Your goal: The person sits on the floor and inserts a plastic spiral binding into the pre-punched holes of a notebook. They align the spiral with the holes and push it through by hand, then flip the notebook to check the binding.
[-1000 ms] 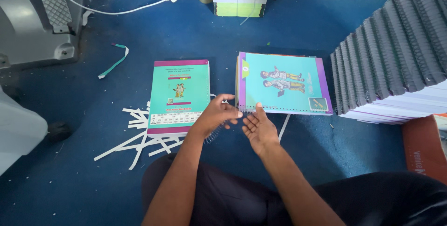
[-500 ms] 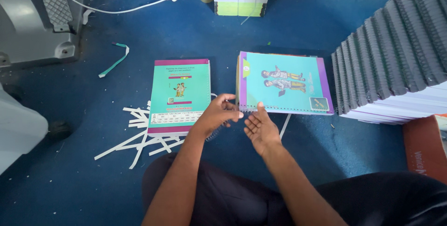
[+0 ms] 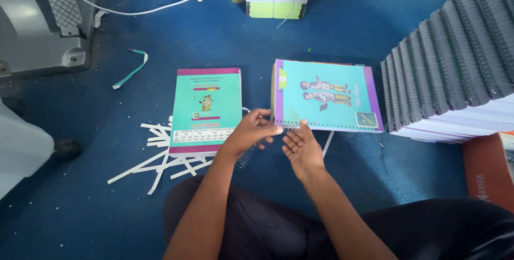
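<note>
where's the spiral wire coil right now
In the head view the spiral wire coil lies on the blue floor just below the left hand, between the teal notebook and the person's knee, beside the white paper strips.

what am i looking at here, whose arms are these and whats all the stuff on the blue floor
The camera sits on a person's head and looks down, so the arms are that person's own. The left hand and right hand meet at the punched lower edge of a stack of teal booklets; a wire spiral shows beneath the left wrist, but whether the fingers grip it I cannot tell. Beside them lies a second teal booklet on white paper strips. At right stands a big stack of spiral-bound books; a grey machine sits upper left.
</note>
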